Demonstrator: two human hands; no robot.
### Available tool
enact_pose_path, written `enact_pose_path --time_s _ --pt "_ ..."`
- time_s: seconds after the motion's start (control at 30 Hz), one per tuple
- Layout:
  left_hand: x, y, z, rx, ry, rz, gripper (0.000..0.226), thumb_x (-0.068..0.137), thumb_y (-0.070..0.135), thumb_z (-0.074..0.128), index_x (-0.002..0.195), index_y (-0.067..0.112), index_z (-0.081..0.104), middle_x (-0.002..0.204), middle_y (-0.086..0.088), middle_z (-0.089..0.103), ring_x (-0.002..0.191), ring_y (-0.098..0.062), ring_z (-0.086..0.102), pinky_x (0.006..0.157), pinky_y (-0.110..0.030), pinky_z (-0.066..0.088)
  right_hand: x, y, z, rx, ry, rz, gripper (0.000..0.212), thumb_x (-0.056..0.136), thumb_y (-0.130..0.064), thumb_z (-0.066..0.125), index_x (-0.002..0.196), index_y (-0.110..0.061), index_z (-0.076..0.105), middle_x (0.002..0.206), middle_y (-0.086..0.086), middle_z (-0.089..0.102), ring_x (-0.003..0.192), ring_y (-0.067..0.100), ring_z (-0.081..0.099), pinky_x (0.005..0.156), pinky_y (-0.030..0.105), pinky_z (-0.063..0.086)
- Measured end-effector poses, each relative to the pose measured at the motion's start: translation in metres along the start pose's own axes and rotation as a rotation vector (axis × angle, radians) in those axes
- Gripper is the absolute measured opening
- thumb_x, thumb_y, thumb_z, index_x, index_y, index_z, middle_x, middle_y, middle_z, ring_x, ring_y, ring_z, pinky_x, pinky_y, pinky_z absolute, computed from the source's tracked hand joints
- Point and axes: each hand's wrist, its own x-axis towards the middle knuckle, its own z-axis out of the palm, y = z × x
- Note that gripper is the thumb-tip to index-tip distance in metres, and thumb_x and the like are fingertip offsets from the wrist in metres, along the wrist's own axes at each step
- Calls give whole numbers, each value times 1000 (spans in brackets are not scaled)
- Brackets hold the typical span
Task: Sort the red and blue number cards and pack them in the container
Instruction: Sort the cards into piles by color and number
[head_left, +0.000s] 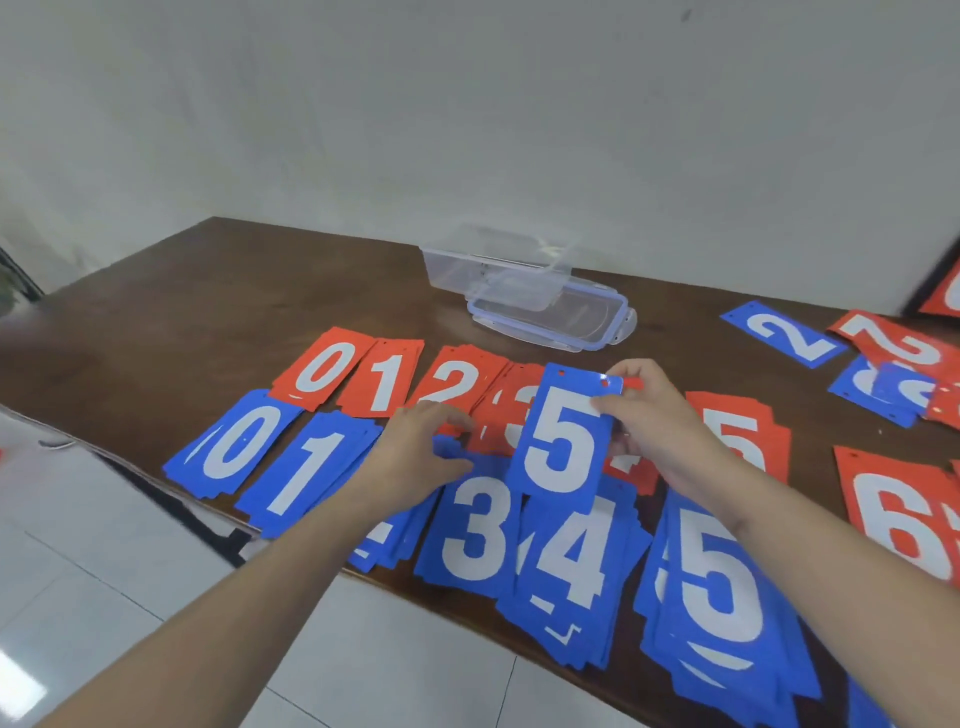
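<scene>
A dark wooden table (218, 291) carries red piles (387, 382), blue piles (571, 561) and a clear container (498, 270) on its lid (597, 325).

The table (218, 291) is dark polished wood with a soft sheen. The container (493, 275) is clear smooth plastic. The blue 5 card (563, 441) looks glossy, catching glare.
</scene>
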Motion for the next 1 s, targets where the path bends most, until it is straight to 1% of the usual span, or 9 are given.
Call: enact_pose_path --time_s 0.07,0.13,0.27,0.4,0.53,0.67,0.73,0.83,1.0 --pt "3 1 -2 23 51 11 43 82 25 81 100 51 52 122 16 56 123 -17 48 105 -39 43 -1 2 -7 -21 2 10 23 98 -13 62 111 -23 46 97 10 76 77 19 76 56 29 55" --pt "5 4 -1 18 95 43 32 87 26 77 102 45 56 124 11 60 124 -18 48 106 -42 42 -4 2 -15 -32 -23 27 29 97 -9 63 119 -23 48 101 9 76 79 19 76 59 32 59" --pt "13 20 11 -16 125 165 17 93 21 69 107 30 66 116 14 61 117 -13 50 97 -27 38 -16 4 -41 -63 -55 69 31 97 -8 63 124 -20 59 101 6 77 90 20 76 80 45 62" --pt "30 49 32 -37 58 268 17 95 19 66 110 27 67 113 12 62 111 -9 51 86 -13 36 -42 8 -76 -157 1 59 22 97 -12 63 116 -23 63 91 0 78 85 14 76 59 28 58" --pt "46 82 53 -53 -43 374 16 95 19 65 108 29 67 109 16 61 107 -5 51 86 -5 33 -70 20 -107 -284 72 60 18 95 -21 67 112 -26 61 90 -2 78 82 10 75 57 28 56" --pt "60 107 71 -55 -97 416 17 96 22 64 107 35 64 107 24 56 104 -5 51 89 -16 37 -86 38 -122 -368 82 70 18 92 -24 72 107 -25 62 101 -8 74 86 8 74 66 26 60" --pt "63 117 79 -48 -108 432 19 97 21 63 108 36 63 106 29 52 108 -4 48 93 -19 36 -87 49 -126 -513 97 45 21 89 -26 75 106 -30 63 108 -11 66 96 10 68 74 25 58" --pt "67 127 89 -44 -129 444 19 97 19 62 112 30 66 115 18 57 118 -9 50 104 -29 39 -86 58 -131 -710 171 -5 30 86 -33 77 109 -41 59 114 -12 55 108 8 52 88 29 52" --pt "78 135 102 -21 -147 445 18 97 22 62 113 30 67 120 18 57 117 -4 48 112 -35 36 -82 58 -152 -726 227 -38 26 88 -38 75 108 -42 59 118 -14 56 113 9 45 88 25 41"
